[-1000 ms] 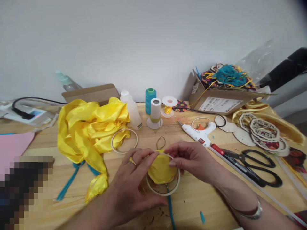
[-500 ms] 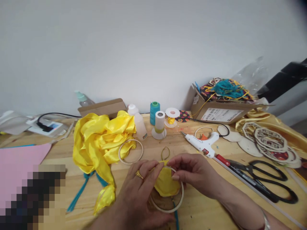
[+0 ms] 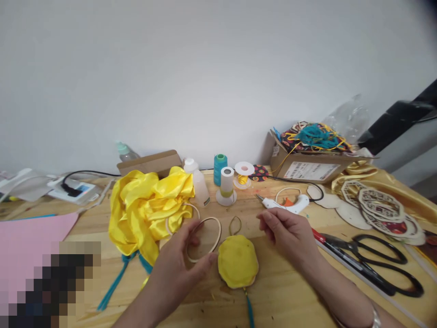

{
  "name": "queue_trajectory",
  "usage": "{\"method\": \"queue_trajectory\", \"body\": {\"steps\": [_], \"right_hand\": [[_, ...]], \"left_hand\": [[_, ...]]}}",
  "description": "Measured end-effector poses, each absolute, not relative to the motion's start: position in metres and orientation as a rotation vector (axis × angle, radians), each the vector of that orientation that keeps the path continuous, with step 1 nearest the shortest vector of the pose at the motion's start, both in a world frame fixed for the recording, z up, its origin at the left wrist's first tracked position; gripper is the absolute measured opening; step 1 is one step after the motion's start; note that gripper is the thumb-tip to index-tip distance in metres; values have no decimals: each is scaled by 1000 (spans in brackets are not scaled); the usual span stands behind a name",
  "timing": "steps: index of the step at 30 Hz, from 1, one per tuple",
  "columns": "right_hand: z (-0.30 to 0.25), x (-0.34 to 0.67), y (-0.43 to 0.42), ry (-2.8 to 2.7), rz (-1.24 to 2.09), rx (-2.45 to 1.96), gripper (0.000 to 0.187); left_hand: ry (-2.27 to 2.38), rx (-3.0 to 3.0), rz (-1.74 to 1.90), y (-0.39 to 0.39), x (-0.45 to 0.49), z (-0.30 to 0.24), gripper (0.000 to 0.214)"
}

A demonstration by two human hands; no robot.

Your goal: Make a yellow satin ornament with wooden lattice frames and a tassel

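Observation:
My left hand (image 3: 182, 255) holds a thin pale hoop (image 3: 219, 234) between thumb and fingers, just left of a rounded yellow fabric piece (image 3: 238, 262). That piece lies on the table with a cord loop (image 3: 231, 228) at its top and a teal tassel (image 3: 250, 312) below. My right hand (image 3: 285, 230) is raised to the upper right of it, thumb and fingers pressed together. Whether anything sits in that pinch cannot be made out. Partly behind my left hand, a second pale hoop (image 3: 198, 211) rests against crumpled yellow satin (image 3: 136, 209).
A white glue gun (image 3: 300, 204), large black scissors (image 3: 378, 250) and a marker (image 3: 362, 269) lie to the right. Behind stand a teal thread cone (image 3: 220, 171), spools (image 3: 226, 197) and a plastic bottle (image 3: 200, 187). A filled cardboard box (image 3: 307, 167) and cut-out discs (image 3: 380, 205) are farther right.
The hoop has been lifted off the yellow fabric piece and moved left in my left hand. My right hand has let go of it and drawn away to the right.

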State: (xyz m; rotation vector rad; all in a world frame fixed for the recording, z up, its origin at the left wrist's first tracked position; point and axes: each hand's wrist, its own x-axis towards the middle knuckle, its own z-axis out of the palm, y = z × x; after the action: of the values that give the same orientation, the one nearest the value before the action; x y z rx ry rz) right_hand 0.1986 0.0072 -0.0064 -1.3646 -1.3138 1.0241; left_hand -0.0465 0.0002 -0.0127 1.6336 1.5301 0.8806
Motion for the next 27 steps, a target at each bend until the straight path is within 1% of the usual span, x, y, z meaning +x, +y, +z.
{"method": "queue_trajectory", "body": {"steps": [4, 7, 10, 15, 19, 23, 27], "right_hand": [[6, 211, 13, -1331, 641, -1441, 34], [17, 228, 18, -1299, 363, -1509, 30], [22, 245, 19, -1285, 201, -1595, 25], [29, 258, 12, -1668, 115, -1857, 22], [40, 255, 0, -1813, 2, -1979, 23], [39, 245, -16, -1926, 135, -1989, 25], [26, 235, -24, -2055, 264, -1964, 22]], "left_hand": [[1805, 1719, 722, 8, -49, -15, 74], [1930, 1757, 672, 14, -53, -18, 77], [1959, 1865, 679, 17, -55, -23, 76], [1792, 2234, 773, 14, -55, -27, 66], [1801, 2371, 759, 12, -53, -28, 66], [1894, 2456, 721, 11, -53, -31, 73], [1855, 2598, 649, 11, -54, -34, 62]]}}
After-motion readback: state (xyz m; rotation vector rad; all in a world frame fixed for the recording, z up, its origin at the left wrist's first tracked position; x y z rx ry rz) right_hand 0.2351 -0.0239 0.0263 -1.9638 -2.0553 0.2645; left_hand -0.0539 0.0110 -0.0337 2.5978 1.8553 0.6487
